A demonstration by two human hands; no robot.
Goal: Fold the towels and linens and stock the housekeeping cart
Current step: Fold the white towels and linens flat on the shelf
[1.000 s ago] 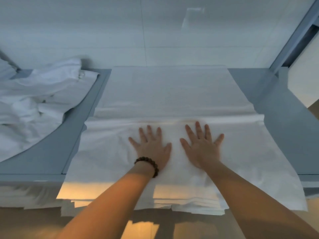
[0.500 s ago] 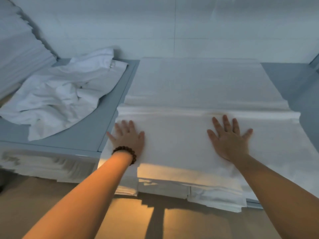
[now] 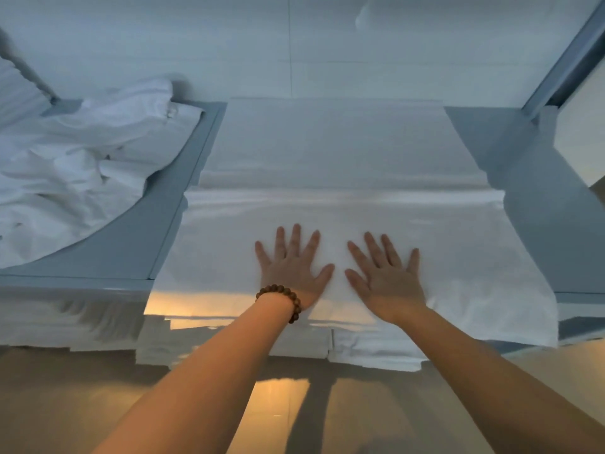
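Both hands are back at the centre since half a second ago, when they were spread wide apart toward the sheet's side edges. Left hand (image 3: 294, 270) and right hand (image 3: 383, 280) now lie flat, palms down, fingers straight and splayed, thumbs nearly meeting. Nothing is grasped; they only press.

- White sheet (image 3: 458, 250): directly under both palms, spread on the grey table (image 3: 131, 244), its near edge draped past the wrists.
- Fold ridge (image 3: 327, 194): just beyond the fingertips, running across.
- Stack of folded linens (image 3: 229, 342): below the wrists, under the sheet's near edge.
- Crumpled linen pile (image 3: 82, 172): well to the left of the left hand, untouched.
- Beaded bracelet (image 3: 288, 296) on the left wrist.

Judgement: out-and-back motion reads as smoothing strokes. Sheet looks flat; the next fold seems due. Pile still awaits folding, and no cart is in view.
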